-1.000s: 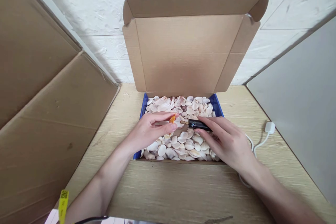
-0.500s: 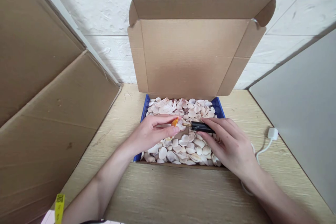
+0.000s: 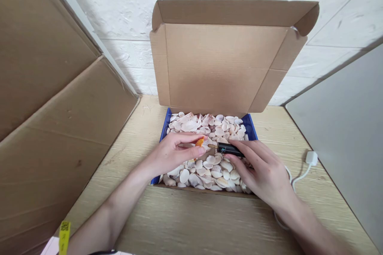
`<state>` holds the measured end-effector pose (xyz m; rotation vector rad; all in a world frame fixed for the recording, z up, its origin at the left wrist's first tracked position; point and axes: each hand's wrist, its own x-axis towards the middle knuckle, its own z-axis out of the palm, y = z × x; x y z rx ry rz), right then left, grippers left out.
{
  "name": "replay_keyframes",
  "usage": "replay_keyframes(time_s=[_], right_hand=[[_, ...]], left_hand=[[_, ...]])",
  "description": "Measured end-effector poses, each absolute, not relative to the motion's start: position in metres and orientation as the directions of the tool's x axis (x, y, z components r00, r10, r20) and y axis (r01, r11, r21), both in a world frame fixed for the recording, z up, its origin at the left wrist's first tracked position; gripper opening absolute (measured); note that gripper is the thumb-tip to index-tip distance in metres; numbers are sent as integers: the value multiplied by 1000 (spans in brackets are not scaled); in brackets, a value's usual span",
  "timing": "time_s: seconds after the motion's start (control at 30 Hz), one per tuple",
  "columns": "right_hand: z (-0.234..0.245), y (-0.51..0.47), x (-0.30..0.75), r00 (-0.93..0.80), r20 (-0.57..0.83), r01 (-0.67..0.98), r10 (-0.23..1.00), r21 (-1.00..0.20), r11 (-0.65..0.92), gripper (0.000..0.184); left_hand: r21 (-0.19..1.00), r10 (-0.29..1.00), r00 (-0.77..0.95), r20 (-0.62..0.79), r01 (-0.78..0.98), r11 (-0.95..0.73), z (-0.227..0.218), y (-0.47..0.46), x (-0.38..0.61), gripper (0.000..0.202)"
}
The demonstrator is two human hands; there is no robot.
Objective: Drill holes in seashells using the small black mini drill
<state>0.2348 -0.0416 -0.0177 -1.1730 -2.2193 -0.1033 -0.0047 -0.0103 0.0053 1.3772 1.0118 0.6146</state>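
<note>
My left hand (image 3: 170, 153) pinches a small orange shell (image 3: 199, 142) between thumb and fingers, above the middle of a box of shells. In my right hand (image 3: 265, 169) lies a black pen-like mini drill (image 3: 228, 148) with a brass-coloured chuck, held level and pointing left at the orange shell. The bit is too small to tell whether it touches the shell. Beneath both hands, pale seashells (image 3: 191, 177) fill much of the box, and a patch of brown cardboard shows among them.
The box's cardboard lid (image 3: 215, 59) stands raised against the white brick wall (image 3: 125, 12). A white plug with a cable (image 3: 311, 158) lies on the wooden table (image 3: 191, 223) to the right. Cardboard (image 3: 89, 127) walls the left side; a grey panel (image 3: 347, 127) bounds the right.
The view has shifted slightly. The drill has turned a little in my right hand, so a bluish marking shows on its barrel. Both hands keep their grips.
</note>
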Motion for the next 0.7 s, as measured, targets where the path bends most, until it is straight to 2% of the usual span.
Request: replay_keyframes(time_s=[0.17,0.4,0.7], right_hand=[[-19,-42,235,-402,548,772,733,-228,594,30],[-18,-42,237,-407,605,758,684,-193,623,37],[-19,-42,236,-423,550,762,720,-214,611,30]], left_hand=[[973,856,473,-210,190,133,5,-10,-6,39],[967,842,498,-210,231,105,7,-10,-7,44],[967,852,482,-206,236,100,6,-9,-7,44]])
